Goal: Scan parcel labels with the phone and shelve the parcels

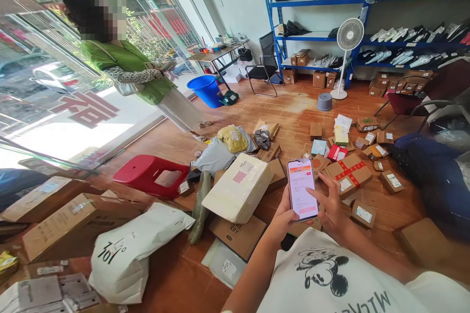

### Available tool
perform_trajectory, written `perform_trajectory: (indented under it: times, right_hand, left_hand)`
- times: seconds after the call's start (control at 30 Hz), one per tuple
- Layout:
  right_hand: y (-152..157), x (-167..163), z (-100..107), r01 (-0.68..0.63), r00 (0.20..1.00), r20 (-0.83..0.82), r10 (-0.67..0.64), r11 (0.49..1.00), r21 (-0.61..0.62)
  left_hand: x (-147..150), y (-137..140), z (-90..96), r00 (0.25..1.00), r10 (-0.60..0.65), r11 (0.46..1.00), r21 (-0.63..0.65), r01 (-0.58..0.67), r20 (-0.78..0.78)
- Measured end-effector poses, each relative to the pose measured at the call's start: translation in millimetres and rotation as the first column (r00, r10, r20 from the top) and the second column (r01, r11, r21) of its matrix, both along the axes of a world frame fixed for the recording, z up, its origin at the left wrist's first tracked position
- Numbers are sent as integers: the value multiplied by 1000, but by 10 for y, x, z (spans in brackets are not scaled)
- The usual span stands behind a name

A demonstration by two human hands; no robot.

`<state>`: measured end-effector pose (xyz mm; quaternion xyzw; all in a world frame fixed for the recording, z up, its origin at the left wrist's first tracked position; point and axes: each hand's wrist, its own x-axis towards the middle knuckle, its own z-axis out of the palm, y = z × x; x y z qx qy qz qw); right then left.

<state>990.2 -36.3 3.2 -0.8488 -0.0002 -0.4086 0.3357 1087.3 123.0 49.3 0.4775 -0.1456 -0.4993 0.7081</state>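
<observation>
Phone (299, 190): just right of the white box (235, 190) as I watch through the head view. It is held above the floor, long side nearly upright and leaning a little, its lit face turned toward me.
Blue shelving (316, 38): far behind the white box and to its right, carrying boxes and bagged parcels.
Person in green (157, 95): beyond the white box and to its left, standing near the glass.
Red stool (132, 168): left of the white box, among the parcels.
Taped carton (347, 172): right of the white box, past the phone, crossed with red tape.
Left hand (285, 208): just right of the white box. I see it gripping the phone by the lower left side, thumb over the edge.
Right hand (333, 205): farther right of the white box, fingers loosely spread, index finger reaching over the phone. From here I can't tell whether its tip touches the glass.
Screen (298, 196): a pale page in a slim dark frame, with lines of print too small for me to read.
Banner (300, 169): an orange strip across the top.
Bottom bar (304, 212): pale pink, along the lower end.
Red button (308, 173): tiny, at the upper right beneath the banner.
</observation>
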Motion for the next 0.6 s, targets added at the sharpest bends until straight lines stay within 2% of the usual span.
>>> perform_trajectory:
  times: [0.17,0.3,0.53,0.6]
  right_hand:
    - [29,48,33,25,999,-48,-25,1000,3]
    - [48,57,3,37,999,-8,-37,998,44]
    - [98,93,-39,18,998,-56,-6,974,227]
    - [120,155,-48,-13,998,-48,33,928,371]
  left_hand:
    - [12,18,11,1000,-8,999,46,8,4]
    - [16,34,16,1000,-16,1000,16,16,-3]
    - [25,83,-27,999,30,999,42,-30,16]
    - [30,92,-47,1000,24,999,43,-24,15]
